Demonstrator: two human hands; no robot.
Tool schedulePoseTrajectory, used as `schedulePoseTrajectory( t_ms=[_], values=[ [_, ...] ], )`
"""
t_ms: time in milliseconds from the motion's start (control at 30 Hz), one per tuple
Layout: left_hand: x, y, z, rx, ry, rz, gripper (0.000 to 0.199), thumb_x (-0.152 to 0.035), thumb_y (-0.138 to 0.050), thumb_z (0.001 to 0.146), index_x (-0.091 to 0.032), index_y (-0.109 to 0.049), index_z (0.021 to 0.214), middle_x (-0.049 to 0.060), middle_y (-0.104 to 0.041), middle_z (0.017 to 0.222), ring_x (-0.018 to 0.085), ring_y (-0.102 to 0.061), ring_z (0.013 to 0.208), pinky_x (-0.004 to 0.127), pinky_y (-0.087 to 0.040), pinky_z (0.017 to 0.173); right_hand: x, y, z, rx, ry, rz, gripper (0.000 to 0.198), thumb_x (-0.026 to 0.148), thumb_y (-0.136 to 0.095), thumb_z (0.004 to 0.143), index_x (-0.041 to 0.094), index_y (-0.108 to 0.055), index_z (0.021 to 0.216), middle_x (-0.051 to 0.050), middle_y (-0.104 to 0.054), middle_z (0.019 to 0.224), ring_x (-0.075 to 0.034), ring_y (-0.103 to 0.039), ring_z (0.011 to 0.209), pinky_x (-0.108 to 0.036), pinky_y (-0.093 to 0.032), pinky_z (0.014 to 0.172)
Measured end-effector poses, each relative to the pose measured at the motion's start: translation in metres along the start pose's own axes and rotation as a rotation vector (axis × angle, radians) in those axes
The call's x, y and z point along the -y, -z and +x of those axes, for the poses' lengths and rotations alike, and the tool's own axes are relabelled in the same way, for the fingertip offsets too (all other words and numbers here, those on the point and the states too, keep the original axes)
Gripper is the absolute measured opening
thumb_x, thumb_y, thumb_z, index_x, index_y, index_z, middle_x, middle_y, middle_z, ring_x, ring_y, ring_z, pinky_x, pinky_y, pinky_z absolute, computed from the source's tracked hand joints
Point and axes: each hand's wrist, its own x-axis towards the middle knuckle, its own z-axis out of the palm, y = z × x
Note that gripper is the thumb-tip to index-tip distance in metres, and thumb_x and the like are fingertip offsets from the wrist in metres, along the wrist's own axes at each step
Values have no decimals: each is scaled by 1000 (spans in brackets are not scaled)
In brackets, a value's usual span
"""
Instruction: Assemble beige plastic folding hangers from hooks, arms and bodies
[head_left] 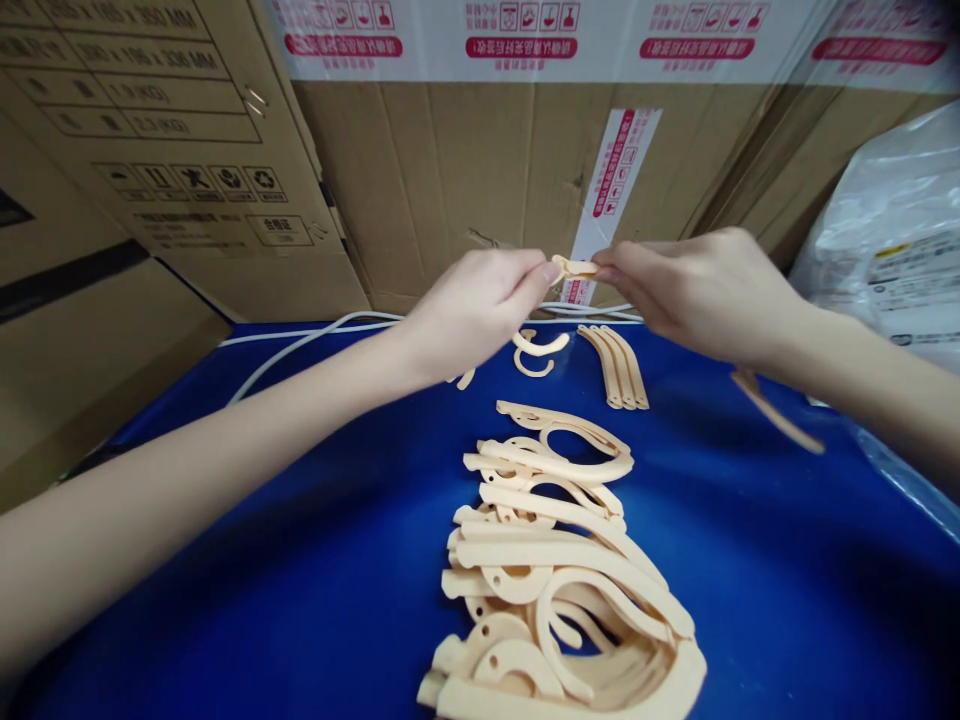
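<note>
Close to the cardboard wall, my left hand [480, 310] and my right hand [697, 290] are raised above the blue surface, fingers pinched. Between their fingertips is a small beige plastic hanger part [577, 268], gripped from both sides; most of it is hidden by the fingers. Below them lie loose curved hanger hooks [534, 360] and a row of three hanger arms [615, 368]. Another curved arm [784, 418] shows partly under my right wrist; I cannot tell whether it rests on the surface. Nearer me runs an overlapping row of folded beige hangers [570, 550].
The blue surface [315, 580] is bordered at the back by a taped cardboard box [465, 180] and at the left by a printed box [180, 150]. White cables [300, 340] run along the back edge. Clear plastic wrapping [892, 230] stands at the right.
</note>
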Motion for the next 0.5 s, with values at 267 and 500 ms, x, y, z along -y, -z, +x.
schedulePoseTrajectory(
  t_ms=[267,500],
  values=[
    [10,-35,-3,-24,87,200,37,-35,-27,103,-18,-60,102,1,-58,69,16,-55,64,27,-32,60,-10,-22,1,67,-209,554,33,29,-38,98,19,-56,72,-1,-57,60,-13,-49,55,-28,-37,60],
    [40,-60,21,259,237,20,32,-28,-46,93,-16,-68,74,1,-64,62,13,-58,57,24,-37,57,-14,-20,-1,54,-573,1020,29,20,-38,97,19,-66,91,5,-49,48,-9,-36,40,-23,-29,43]
  ],
)
